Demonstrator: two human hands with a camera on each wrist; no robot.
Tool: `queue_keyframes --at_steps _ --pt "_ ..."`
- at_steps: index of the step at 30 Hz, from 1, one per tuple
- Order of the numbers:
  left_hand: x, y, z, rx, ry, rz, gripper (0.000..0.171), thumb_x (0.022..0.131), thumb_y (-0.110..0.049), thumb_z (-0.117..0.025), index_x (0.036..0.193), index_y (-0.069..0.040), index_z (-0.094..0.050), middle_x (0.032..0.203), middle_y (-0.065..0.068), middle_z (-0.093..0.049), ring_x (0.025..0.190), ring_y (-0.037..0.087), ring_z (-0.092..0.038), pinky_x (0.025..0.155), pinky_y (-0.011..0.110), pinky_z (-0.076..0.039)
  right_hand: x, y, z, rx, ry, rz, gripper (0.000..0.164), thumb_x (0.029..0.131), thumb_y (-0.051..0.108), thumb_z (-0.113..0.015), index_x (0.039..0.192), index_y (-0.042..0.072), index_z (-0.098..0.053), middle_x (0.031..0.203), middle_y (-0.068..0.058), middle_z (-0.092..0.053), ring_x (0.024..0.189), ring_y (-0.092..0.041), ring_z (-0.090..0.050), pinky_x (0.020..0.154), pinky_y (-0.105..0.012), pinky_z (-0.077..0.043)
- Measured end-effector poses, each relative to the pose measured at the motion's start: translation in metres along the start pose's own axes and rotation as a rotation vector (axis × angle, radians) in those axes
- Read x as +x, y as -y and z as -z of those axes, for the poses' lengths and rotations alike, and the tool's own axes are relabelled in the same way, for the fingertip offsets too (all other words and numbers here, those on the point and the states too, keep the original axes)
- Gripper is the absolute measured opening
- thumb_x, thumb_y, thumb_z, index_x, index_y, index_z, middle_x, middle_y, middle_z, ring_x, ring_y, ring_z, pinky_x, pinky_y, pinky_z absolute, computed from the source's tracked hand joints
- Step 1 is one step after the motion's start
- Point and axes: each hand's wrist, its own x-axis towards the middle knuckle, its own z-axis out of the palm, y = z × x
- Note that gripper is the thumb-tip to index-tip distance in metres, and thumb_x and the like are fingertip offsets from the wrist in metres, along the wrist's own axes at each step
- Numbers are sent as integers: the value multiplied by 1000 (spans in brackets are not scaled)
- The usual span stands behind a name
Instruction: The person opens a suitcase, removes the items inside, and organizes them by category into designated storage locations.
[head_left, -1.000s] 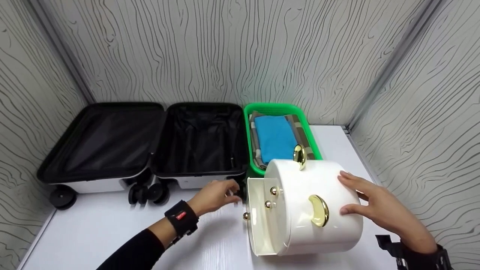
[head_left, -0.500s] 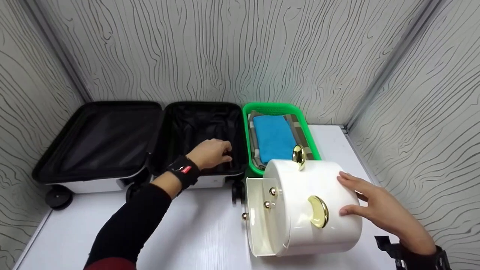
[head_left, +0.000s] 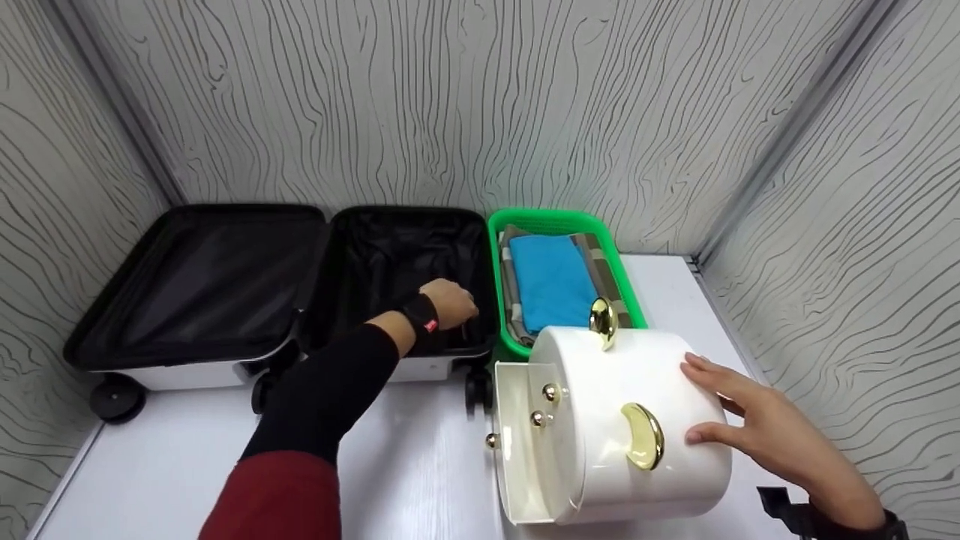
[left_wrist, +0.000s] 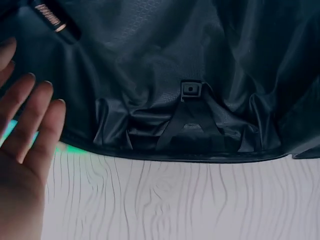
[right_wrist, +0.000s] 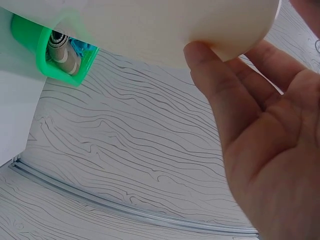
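My left hand (head_left: 450,304) reaches into the right half of the open black-lined suitcase (head_left: 390,251). In the left wrist view its fingers (left_wrist: 36,112) are extended and hold nothing visible. A slim black tube with a copper-coloured band (left_wrist: 55,19) lies on the lining beyond the fingertips, apart from them. My right hand (head_left: 761,420) rests its thumb and fingers on the rounded right end of a white cosmetics organizer (head_left: 652,375). The organizer has gold handles, and its drawer (head_left: 517,442) with gold knobs stands pulled out on the left. The organizer's edge also shows above the right thumb (right_wrist: 202,57).
A green basket (head_left: 626,277) stands behind the organizer, holding a folded blue cloth (head_left: 551,277) and brown striped cloth. The suitcase's left half (head_left: 217,285) lies open beside the right half. Patterned walls (head_left: 450,105) enclose the white table (head_left: 405,465).
My left hand has gone from beside the organizer's drawer over and down into the suitcase's right half. The right hand stays on the organizer.
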Motion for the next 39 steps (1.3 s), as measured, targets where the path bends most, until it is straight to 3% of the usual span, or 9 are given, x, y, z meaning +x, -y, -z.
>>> queue_keyframes --at_steps 6,11,14,25,32,39 --pt "32 -12 -10 95 137 -3 18 96 -14 -60 92 -17 -77 99 1 -72 80 21 -68 62 40 -58 -2 -1 4 -37 -17 12 77 68 26 -88 136 8 -58 145 -4 -49 128 16 -31 87 -6 -39" --pt "40 -17 -23 106 229 13 20 97 -19 -58 98 -18 -78 102 0 -73 83 20 -68 61 42 -57 0 1 2 -43 -16 3 76 69 29 -87 137 10 -58 144 -7 -50 128 15 -32 88 -4 -38" --pt "43 -19 -30 107 241 6 23 100 -22 -54 104 -19 -77 104 -1 -72 84 19 -68 62 41 -57 -1 2 2 -33 -22 2 76 69 27 -87 137 10 -58 145 -9 -50 128 15 -32 88 -3 -36" --pt "48 -28 -40 194 237 -3 27 102 -24 -50 104 -22 -77 99 -3 -72 79 14 -67 60 34 -56 0 2 2 -25 -28 -4 76 68 28 -87 137 11 -58 145 -7 -50 128 15 -34 88 -3 -37" --pt "46 -21 -39 255 144 -83 25 99 -24 -54 93 -22 -78 90 -5 -72 69 13 -65 55 33 -55 -2 -1 1 -23 -34 17 76 68 26 -87 137 10 -58 144 -8 -50 129 14 -33 89 -3 -37" --pt "31 -4 -21 288 32 -151 20 95 -17 -60 85 -22 -77 88 -6 -73 72 13 -66 60 32 -56 -1 -1 0 -47 -36 20 77 69 29 -87 137 10 -58 144 -8 -50 128 15 -32 89 -2 -34"
